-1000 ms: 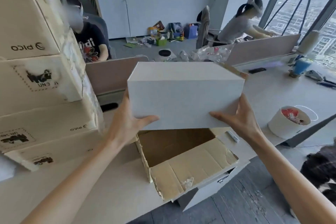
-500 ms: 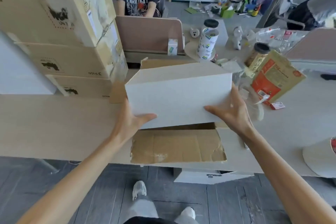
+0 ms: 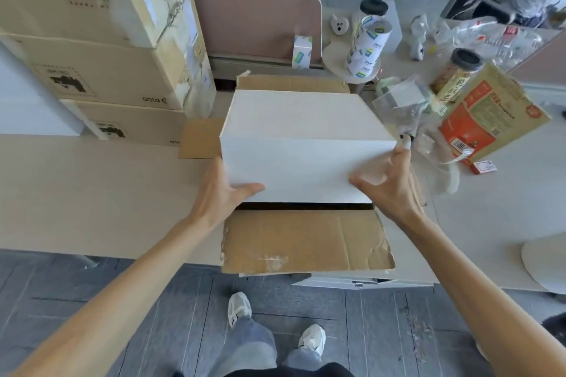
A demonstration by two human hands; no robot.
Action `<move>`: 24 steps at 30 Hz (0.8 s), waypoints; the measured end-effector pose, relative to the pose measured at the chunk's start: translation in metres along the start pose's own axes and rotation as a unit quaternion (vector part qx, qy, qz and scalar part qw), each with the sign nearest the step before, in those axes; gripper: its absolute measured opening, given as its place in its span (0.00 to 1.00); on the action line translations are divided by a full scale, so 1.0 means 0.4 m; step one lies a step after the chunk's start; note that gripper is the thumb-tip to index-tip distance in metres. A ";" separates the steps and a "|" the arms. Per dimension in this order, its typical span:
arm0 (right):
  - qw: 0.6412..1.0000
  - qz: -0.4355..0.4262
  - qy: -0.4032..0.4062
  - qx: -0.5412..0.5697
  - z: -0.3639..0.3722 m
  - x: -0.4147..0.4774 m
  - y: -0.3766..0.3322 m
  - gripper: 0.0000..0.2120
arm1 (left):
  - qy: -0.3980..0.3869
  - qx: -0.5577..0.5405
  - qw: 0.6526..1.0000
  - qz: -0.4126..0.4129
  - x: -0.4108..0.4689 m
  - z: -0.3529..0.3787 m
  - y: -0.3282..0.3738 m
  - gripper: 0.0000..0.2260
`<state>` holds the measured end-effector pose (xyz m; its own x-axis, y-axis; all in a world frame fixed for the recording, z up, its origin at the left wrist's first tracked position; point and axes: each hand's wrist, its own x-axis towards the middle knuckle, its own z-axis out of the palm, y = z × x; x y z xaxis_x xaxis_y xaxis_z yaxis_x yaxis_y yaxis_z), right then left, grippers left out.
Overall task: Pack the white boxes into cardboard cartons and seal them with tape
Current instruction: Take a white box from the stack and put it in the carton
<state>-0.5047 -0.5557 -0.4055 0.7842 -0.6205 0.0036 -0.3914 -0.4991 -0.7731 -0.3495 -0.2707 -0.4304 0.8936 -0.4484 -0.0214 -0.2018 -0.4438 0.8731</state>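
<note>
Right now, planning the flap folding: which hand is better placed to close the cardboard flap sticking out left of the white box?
Left, probably. The left hand holds the white box just beside that flap; the right hand holds its opposite end, across the box.

The white box (image 3: 306, 138) covers almost the whole mouth of the open carton (image 3: 306, 242); only a narrow slot shows along its near side. To the left, the desk (image 3: 92, 193) offers open room up to the stacked cartons (image 3: 107, 76). On the right, plastic bags (image 3: 407, 107) and an orange packet (image 3: 490, 119) crowd close.
</note>
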 end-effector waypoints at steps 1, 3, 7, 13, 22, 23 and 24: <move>1.000 0.015 0.002 -0.018 0.019 -0.004 0.012 0.32 | 0.002 0.026 1.000 0.007 0.012 0.009 -0.020 0.33; 0.998 0.036 -0.012 -0.049 0.056 -0.017 0.042 0.31 | 0.009 0.077 0.997 0.016 0.031 0.024 -0.048 0.35; 0.994 0.022 -0.076 -0.076 0.084 -0.027 0.075 0.35 | -0.039 0.116 0.991 0.058 0.045 0.005 -0.076 0.34; 0.986 -0.001 -0.112 -0.127 0.083 -0.011 0.088 0.22 | -0.156 0.272 0.946 0.080 0.035 -0.007 -0.120 0.20; 0.987 0.126 0.001 -0.099 -0.012 0.001 0.104 0.34 | 0.030 -0.111 0.976 -0.186 0.122 -0.036 -0.052 0.15; 0.984 0.149 0.010 -0.095 -0.023 0.010 0.120 0.36 | 0.027 -0.164 0.960 -0.226 0.143 -0.045 -0.039 0.17; 0.980 0.181 0.012 -0.085 -0.034 0.018 0.129 0.38 | 0.020 -0.201 0.948 -0.246 0.165 -0.054 -0.035 0.21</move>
<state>-0.5259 -0.5942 -0.4367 0.5677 -0.7891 -0.2345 -0.7182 -0.3355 -0.6096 -0.2790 -0.2774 -0.4335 0.8562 -0.2312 -0.4620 0.4042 -0.2572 0.8777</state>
